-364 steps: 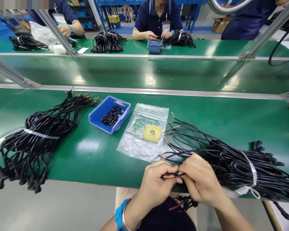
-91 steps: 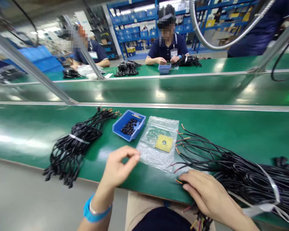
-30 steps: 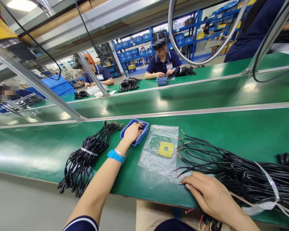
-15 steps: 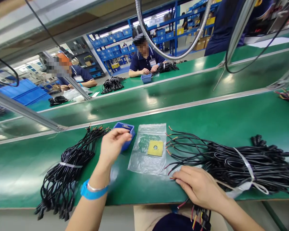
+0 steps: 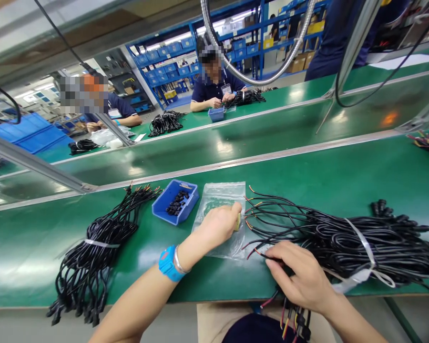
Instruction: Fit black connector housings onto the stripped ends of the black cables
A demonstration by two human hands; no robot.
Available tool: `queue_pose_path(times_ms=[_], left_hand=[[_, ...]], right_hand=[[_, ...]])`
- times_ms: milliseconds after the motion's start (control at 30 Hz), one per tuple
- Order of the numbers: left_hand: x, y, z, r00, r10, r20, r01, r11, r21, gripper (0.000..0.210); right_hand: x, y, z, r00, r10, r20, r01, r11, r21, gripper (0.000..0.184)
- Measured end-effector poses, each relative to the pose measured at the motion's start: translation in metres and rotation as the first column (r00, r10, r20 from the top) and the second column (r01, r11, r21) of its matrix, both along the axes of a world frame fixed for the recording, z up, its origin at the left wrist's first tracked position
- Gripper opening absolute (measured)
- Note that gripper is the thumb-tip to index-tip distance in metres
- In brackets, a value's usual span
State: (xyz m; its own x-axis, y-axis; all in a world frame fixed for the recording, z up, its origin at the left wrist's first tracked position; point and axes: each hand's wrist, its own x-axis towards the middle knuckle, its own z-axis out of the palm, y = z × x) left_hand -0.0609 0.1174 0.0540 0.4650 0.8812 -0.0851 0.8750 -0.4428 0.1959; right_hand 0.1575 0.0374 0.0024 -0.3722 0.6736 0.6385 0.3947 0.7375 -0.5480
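Note:
My left hand (image 5: 219,224), wearing a blue wristband, is closed above the clear plastic bag (image 5: 218,189). Whatever is between its fingers is hidden. The hand covers most of the yellow square piece (image 5: 238,222) lying on the bag. My right hand (image 5: 302,276) pinches a black cable (image 5: 261,253) whose coloured wire ends stick out to the left. Beside that hand, a tied bundle of black cables (image 5: 329,233) spreads its bare ends towards the bag. Below it, more wire ends (image 5: 289,321) hang over the table's front edge.
A blue bin (image 5: 159,210) with small black parts (image 5: 178,204) stands left of the bag. Further left lies another tied cable bundle (image 5: 100,243). A metal rail (image 5: 214,164) runs behind them. Across the table, a person (image 5: 214,90) handles cables. A flexible metal tube (image 5: 250,82) hangs overhead.
My left hand has moved right from the blue bin to over the plastic bag, uncovering the bin's contents. My right hand stays nearly in place, with the cable's end turned slightly upward.

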Motion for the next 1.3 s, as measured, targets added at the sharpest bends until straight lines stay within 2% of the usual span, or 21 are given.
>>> queue_pose_path(times_ms=[133,200,233,267,300,367,400,467,533,633,933,1300], left_hand=[[-0.003,-0.012,0.0,0.997,0.05,0.063,-0.051,0.998,0.02,0.026],[-0.004,-0.03,-0.003,0.955,0.111,0.277,-0.108,0.994,-0.026,0.024],[-0.004,-0.042,-0.005,0.864,0.177,0.471,-0.141,0.984,-0.112,0.022],[-0.002,-0.054,-0.009,0.694,0.281,0.663,-0.154,0.957,-0.245,0.018],[0.001,-0.067,-0.014,0.488,0.4,0.776,-0.134,0.913,-0.386,0.014],[0.009,-0.089,-0.025,0.106,0.574,0.812,-0.067,0.819,-0.57,0.015],[0.015,-0.097,-0.031,-0.041,0.615,0.787,-0.036,0.787,-0.616,0.017],[0.028,-0.107,-0.042,-0.25,0.637,0.729,-0.001,0.753,-0.658,0.021],[0.038,-0.111,-0.048,-0.364,0.628,0.688,0.023,0.744,-0.668,0.022],[0.045,-0.111,-0.051,-0.427,0.609,0.669,0.049,0.754,-0.655,0.021],[0.04,-0.109,-0.053,-0.435,0.602,0.669,0.057,0.76,-0.647,0.022],[0.043,-0.107,-0.051,-0.47,0.586,0.66,0.005,0.749,-0.662,0.023]], right_hand=[[0.001,0.002,0.0,0.998,-0.021,-0.055,0.023,0.999,0.039,0.016],[0.003,0.001,0.001,0.998,-0.013,-0.065,0.016,0.999,0.036,0.016],[0.004,0.001,0.002,0.997,-0.002,-0.071,0.004,1.0,0.03,0.015],[0.004,0.0,0.003,0.997,0.011,-0.078,-0.01,1.0,0.022,0.015],[0.005,0.0,0.003,0.996,0.023,-0.087,-0.022,1.0,0.014,0.014],[0.006,-0.001,0.004,0.994,0.038,-0.106,-0.038,0.999,-0.002,0.014],[0.007,-0.001,0.005,0.993,0.038,-0.115,-0.039,0.999,-0.008,0.015],[0.007,-0.001,0.005,0.992,0.031,-0.121,-0.034,0.999,-0.019,0.015],[0.007,-0.001,0.005,0.994,0.024,-0.108,-0.027,0.999,-0.026,0.014],[0.007,0.0,0.004,0.998,0.018,-0.066,-0.02,0.999,-0.033,0.014],[0.005,0.002,0.007,0.999,-0.03,-0.026,0.029,0.999,-0.045,0.012],[0.006,0.0,0.006,0.999,0.035,0.014,-0.034,0.998,-0.059,0.013]])
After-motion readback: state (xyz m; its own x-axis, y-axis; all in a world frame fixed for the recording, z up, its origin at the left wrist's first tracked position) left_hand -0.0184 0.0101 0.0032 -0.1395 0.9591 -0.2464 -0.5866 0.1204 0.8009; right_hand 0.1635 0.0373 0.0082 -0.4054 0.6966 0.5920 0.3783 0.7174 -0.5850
